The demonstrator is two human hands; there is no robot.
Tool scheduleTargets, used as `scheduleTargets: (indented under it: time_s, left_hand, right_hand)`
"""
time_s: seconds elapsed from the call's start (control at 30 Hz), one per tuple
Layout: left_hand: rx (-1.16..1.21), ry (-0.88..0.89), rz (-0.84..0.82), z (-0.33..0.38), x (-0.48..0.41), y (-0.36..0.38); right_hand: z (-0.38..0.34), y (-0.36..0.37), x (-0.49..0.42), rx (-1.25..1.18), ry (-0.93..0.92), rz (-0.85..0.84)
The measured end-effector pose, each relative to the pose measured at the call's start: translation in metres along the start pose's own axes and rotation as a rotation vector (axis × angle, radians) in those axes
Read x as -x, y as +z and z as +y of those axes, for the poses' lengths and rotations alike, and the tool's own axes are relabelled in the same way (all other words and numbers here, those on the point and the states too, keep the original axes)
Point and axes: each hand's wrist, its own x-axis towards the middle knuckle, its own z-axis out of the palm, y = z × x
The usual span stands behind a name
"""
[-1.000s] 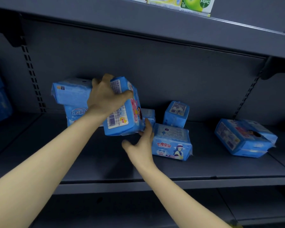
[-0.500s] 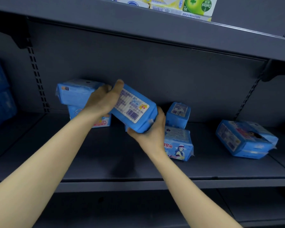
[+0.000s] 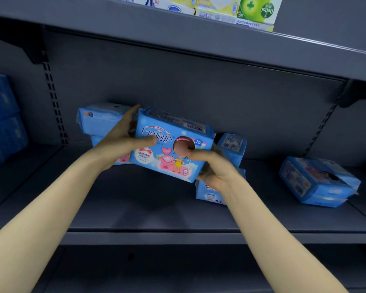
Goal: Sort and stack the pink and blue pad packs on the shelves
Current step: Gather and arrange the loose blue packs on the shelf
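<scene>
One blue plastic pad pack (image 3: pixel 171 144) is gripped by left hand (image 3: pixel 123 144) and right hand (image 3: pixel 215 166) above the grey metal shelf (image 3: pixel 135 210), beside a back-left stack (image 3: pixel 101 121), with loose packs (image 3: pixel 317 180) left unsorted rightward.

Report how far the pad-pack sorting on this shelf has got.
Done: two blue packs sit stacked at the back left. In hand: the left hand and right hand both grip a blue-and-pink pack above the shelf, beside that stack. Left to do: a small pack standing behind the right hand, a flat pack under it, and a skewed pair at the right.
</scene>
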Motion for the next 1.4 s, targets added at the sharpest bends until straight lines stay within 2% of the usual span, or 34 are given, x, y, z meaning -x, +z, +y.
scheduleTargets:
  time_s: [0.1, 0.3, 0.4, 0.57, 0.87, 1.1, 1.4]
  left_hand:
    - [-0.009, -0.007, -0.091, -0.004, 0.005, -0.007]
    - [0.017, -0.038, -0.046, -0.014, 0.015, -0.014]
    - [0.005, -0.046, -0.009, -0.021, 0.016, -0.018]
    - [0.004, -0.074, 0.038, -0.035, 0.025, -0.02]
    - [0.01, -0.124, 0.072, -0.066, 0.042, -0.014]
    - [0.047, -0.135, 0.095, -0.087, 0.054, -0.015]
    - [-0.169, -0.197, 0.136, -0.09, 0.063, -0.015]
  right_hand:
    - [0.0, -0.001, 0.0, 0.041, 0.101, -0.022]
    - [0.001, 0.002, 0.0, 0.251, 0.125, -0.106]
    - [-0.002, 0.011, -0.001, 0.411, 0.06, -0.055]
    - [-0.008, 0.02, 0.004, 0.626, -0.168, 0.011]
    - [0.015, 0.032, 0.001, 1.112, -0.249, -0.054]
    - [0.032, 0.04, 0.0, 1.27, -0.268, -0.102]
    - [0.036, 0.039, -0.001, 1.335, -0.288, -0.101]
